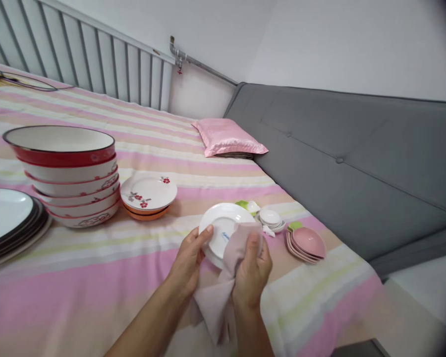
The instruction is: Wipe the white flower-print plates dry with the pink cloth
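A white plate [216, 237] with blue lettering on its face is tilted toward me above the bed. My left hand [189, 258] grips its left rim, thumb on the face. At the right edge my right hand [253, 270] is closed on a pale pink cloth [232, 253], pressing it against the plate. The cloth's loose end hangs down between my forearms. Behind the plate's right side are small white dishes [270, 218], partly hidden. To the right lies a stack of pink bowls [309, 242].
On the left stand a tall stack of red-rimmed bowls [82, 191], flower-patterned plates [148, 192] and dark-rimmed plates [7, 213]. A pink pillow [230, 136] lies by the grey headboard [342, 168]. Cables [22, 82] rest at the far left, near a radiator [96, 54].
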The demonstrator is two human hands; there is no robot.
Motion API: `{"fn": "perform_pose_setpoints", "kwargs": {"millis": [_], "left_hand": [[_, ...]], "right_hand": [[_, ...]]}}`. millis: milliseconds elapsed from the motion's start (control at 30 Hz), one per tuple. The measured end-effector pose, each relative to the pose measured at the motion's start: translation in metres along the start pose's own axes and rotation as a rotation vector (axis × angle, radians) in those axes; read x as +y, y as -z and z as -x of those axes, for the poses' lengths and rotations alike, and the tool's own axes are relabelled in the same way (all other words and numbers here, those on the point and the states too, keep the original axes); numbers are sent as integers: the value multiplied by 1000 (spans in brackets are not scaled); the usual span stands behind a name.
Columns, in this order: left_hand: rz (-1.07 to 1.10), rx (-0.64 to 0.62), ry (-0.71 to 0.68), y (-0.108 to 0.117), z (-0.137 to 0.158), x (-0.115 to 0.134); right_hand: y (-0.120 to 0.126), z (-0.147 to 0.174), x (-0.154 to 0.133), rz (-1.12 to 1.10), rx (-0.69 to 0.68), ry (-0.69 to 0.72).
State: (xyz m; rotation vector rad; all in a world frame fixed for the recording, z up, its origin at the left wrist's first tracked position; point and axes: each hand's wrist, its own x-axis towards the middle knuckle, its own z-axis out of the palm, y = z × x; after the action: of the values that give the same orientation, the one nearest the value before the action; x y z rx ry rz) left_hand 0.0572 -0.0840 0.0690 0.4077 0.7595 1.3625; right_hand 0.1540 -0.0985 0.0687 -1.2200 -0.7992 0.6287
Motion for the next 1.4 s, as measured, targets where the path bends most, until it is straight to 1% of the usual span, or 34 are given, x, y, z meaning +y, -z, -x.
{"fn": "perform_pose_setpoints", "kwargs": {"millis": [33,67,100,133,200,233,267,300,333,400,433,500,633,733,800,867,900,933,967,1033,1100,1133,1167,1200,1267,1367,1400], "left_hand": [[-16,10,25,0,1,2],[-18,31,59,-1,2,4],[-2,44,103,-2,3,6],[33,28,158,-2,5,9],[176,-120,259,-3,7,15],[262,-198,291,-3,8,17],[337,-251,307,-1,8,19],[392,-262,298,0,6,21],[425,-229,267,2,4,22],[446,-105,181,7,-1,24],[450,-50,143,9,-4,24],[453,12,91,13,-9,26],[464,13,89,13,-9,26],[464,-9,133,11,-7,23],[442,3,170,9,-7,21],[417,39,162,9,-9,19],[409,54,136,9,-9,18],[402,63,104,9,-10,17],[398,71,74,8,-10,16],[378,95,40,7,-9,12],[349,99,70,3,-6,6],[337,80,101,1,-4,3],[333,41,141,-1,-2,0],[334,0,178,-3,-1,-4],[359,-55,213,-5,1,-8],[409,-43,172,-3,-1,-7],[417,-28,151,-1,-2,-5]], "right_hand": [[5,-3,-1,104,46,126],[9,-6,-2,207,63,267],[13,-9,-2,294,48,411],[16,-11,-1,366,1,544],[16,-13,2,481,-156,763],[14,-13,4,537,-249,842],[11,-12,6,595,-344,900],[8,-10,7,651,-432,935],[4,-8,8,700,-517,953],[-1,-2,8,756,-648,945],[-2,0,7,764,-692,929],[-2,4,2,745,-762,885],[8,1,-10,654,-877,752],[19,-7,-19,591,-945,642],[25,-12,-23,555,-967,573],[32,-17,-26,526,-964,536],[35,-20,-27,516,-940,533],[38,-22,-28,508,-887,542],[40,-24,-29,504,-795,553],[41,-26,-28,494,-538,566],[38,-26,-22,485,-293,567],[35,-25,-17,485,-229,568],[30,-23,-11,496,-215,574],[25,-21,-4,513,-260,589],[14,-16,9,565,-501,576],[3,-8,19,634,-764,582],[2,-6,18,644,-828,590]]}}
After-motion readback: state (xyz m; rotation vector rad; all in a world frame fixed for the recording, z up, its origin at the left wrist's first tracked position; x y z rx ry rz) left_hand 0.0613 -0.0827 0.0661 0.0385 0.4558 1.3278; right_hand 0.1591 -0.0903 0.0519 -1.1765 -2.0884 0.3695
